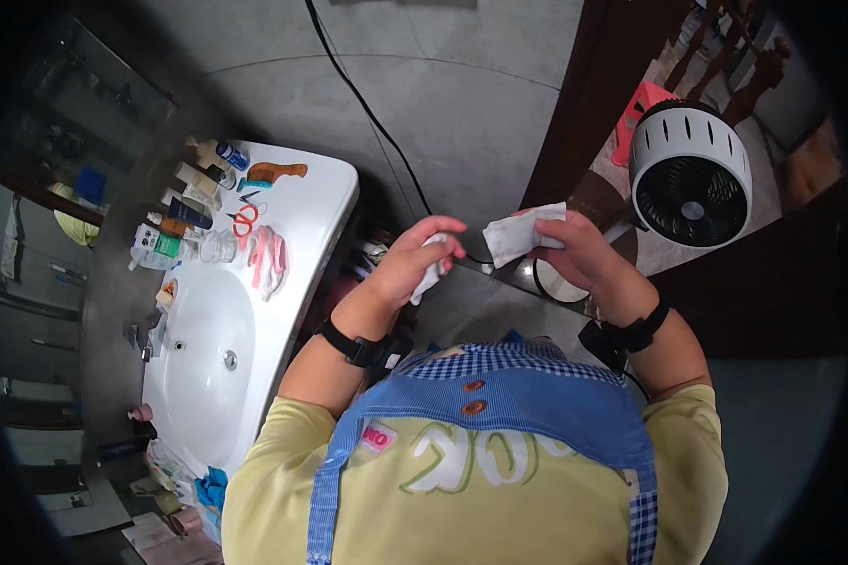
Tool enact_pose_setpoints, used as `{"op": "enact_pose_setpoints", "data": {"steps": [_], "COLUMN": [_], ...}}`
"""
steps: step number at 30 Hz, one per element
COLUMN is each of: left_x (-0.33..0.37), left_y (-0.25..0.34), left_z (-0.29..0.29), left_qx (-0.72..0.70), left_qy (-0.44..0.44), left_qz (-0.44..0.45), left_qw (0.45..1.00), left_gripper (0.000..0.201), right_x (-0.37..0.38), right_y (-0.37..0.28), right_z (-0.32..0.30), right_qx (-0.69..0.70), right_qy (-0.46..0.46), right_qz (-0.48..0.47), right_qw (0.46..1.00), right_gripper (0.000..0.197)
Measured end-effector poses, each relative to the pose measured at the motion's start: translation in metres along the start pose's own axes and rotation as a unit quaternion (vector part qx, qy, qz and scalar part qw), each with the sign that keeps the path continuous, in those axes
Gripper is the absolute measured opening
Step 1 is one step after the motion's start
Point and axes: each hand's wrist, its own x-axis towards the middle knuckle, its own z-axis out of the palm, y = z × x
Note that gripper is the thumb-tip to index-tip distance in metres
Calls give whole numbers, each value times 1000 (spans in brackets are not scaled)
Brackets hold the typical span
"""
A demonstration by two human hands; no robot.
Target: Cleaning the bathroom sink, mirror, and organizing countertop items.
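Between the thumb and fingers of the right hand [586,252], a white cloth [521,235] is pinched near one end, with the thumb laid on top and the other fingers largely hidden beneath. From that grip the cloth is extended toward the left hand [413,260]; its long axis is set roughly crosswise to the body, with the free end slightly nearer the chest. By the left hand a second white cloth [428,281] is held between thumb and bent fingers, its long axis slanted down toward the left wrist. A narrow gap is seen between the left fingertips and the free end of the first cloth, so that end is nearer the left hand than the right; no contact is noted. Whether anything is enclosed in either cloth cannot be told. Black straps are worn at both wrists, and a blue apron [537,419] is worn below the hands. To the left, a white sink [203,400] is noted, with a pink-and-white cloth [268,262], red-handled scissors [245,221] and a brown comb [278,172] laid along its far end. Behind the hands, a black cable [363,108] is hung down the grey wall. To the right, a black-and-white fan [693,174] is positioned, well apart from both cloths.
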Motion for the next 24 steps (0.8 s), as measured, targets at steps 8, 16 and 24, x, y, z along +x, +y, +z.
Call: {"op": "enact_pose_setpoints", "data": {"steps": [8, 16, 24], "left_x": [-24, -32, -32], "left_y": [24, 27, 12], "left_z": [47, 47, 48], "left_qx": [-36, -35, 13], "left_qy": [-50, -17, 21], "left_qz": [49, 52, 45], "left_qw": [997, 998, 999], "left_gripper": [22, 22, 21], "right_x": [-19, -18, -8], "right_y": [9, 6, 25], "right_z": [37, 44, 46], "right_qx": [97, 100, -212], "right_qy": [-57, -63, 139], "right_qz": [3, 3, -130], "right_qw": [994, 993, 959], "right_gripper": [30, 30, 20]}}
